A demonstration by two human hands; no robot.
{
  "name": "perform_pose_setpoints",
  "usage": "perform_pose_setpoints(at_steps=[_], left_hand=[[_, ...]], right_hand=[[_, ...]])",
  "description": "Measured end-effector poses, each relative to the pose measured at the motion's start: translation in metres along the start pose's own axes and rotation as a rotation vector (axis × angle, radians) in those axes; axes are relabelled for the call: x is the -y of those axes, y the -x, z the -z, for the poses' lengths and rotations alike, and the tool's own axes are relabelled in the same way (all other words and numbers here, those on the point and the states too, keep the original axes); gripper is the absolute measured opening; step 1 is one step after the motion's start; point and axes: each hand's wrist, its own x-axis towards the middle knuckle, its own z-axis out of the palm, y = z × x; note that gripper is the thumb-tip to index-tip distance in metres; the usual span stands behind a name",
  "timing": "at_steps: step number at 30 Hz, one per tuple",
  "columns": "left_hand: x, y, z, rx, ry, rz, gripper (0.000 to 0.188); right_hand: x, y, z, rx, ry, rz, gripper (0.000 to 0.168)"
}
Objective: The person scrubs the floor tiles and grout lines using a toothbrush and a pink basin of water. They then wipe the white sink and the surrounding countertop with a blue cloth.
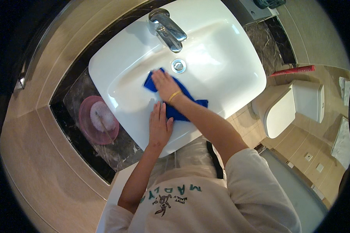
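My right hand [165, 85], with a yellow band at its wrist, presses flat on a blue cloth [178, 113] inside the white ceramic washbasin [236, 67]. Part of the cloth lies under my right hand and forearm. My left hand [159, 125] rests flat on the basin's near side, fingers extended, its thumb close to the cloth's edge. Just beyond my right fingertips is the round metal drain plug [178, 66]. The chrome faucet [169, 30] stands at the far side of the basin.
On the dark marble counter [125, 145] at left sits a pink basin [83, 113] holding white suds and a thin stick-like thing. A red tube-shaped item [293, 70] lies at the counter's right. Beyond it stands a white toilet [280, 113]. A wall borders the counter's left side.
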Motion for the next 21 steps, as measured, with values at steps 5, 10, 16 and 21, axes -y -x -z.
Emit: perform_pose_setpoints(at_steps=[5,10,16,21], left_hand=[[0.002,0.013,0.009,0.09,-0.148,-0.045,0.054],[-0.003,0.01,0.006,0.037,-0.128,-0.054,0.052],[-0.001,0.008,0.003,0.018,0.004,0.034,0.05],[0.008,-0.013,0.005,-0.162,0.129,0.087,0.05]], right_hand=[[-0.136,0.009,0.02,0.082,-0.104,-0.364,0.048],[-0.099,0.021,0.007,0.132,0.081,-0.607,0.053],[0.01,0.025,0.002,0.024,-0.283,-0.034,0.049],[-0.061,0.047,0.024,0.248,-0.09,-0.238,0.05]])
